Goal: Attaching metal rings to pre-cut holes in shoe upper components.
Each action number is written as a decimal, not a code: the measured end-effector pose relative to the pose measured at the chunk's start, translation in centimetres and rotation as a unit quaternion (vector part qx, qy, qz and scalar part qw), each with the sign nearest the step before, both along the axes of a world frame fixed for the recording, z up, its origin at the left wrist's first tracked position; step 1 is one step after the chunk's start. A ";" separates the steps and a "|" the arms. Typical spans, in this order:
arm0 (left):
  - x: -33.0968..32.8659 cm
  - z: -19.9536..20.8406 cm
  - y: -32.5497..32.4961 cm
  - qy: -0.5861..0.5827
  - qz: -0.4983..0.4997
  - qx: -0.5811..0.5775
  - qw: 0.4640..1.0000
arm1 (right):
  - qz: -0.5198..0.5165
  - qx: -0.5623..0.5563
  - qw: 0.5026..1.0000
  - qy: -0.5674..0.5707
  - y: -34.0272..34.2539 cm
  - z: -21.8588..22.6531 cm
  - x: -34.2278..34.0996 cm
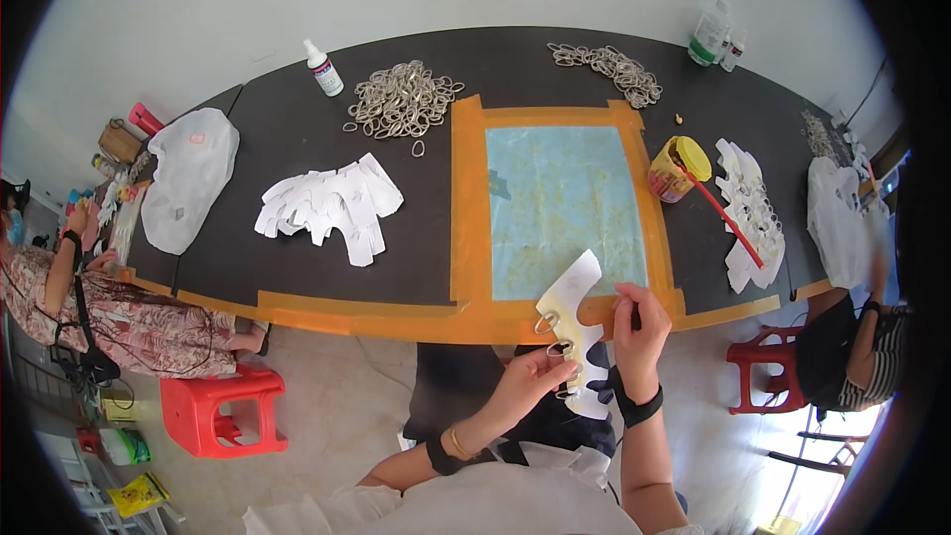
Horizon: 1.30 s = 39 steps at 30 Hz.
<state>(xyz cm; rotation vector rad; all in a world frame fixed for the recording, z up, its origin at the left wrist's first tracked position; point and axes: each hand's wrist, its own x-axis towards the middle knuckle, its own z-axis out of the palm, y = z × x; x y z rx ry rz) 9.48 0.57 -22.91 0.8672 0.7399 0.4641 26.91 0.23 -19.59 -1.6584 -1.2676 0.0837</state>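
My left hand point(535, 381) grips a white notched strip point(570, 292), likely paper or card, near its lower part. Several oval metal rings sit along that strip, among them a ring point(560, 350) close to my left fingers. The strip is tilted over the table's front edge, its upper tip above a blue sheet point(565, 198) framed in orange tape. Just right of the strip is my right hand point(641, 332), its thumb and fingers curled together; whether something small is pinched there is hidden. A yellow-lidded tub point(674, 173) with a red stick point(728, 225) stands right of the sheet.
White notched pieces point(327, 203) lie stacked at left, and strips with rings point(751, 218) at right. Loose rings point(401, 99) and more rings point(619, 69) lie at the back. A spray bottle point(324, 69) and plastic bag point(190, 178) stand left. People sit at both sides by red stools point(223, 406).
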 end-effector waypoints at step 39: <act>0.1 0.5 0.3 0.001 -0.005 0.014 1.000 | 0.004 -0.005 1.000 0.001 0.1 -0.1 -0.1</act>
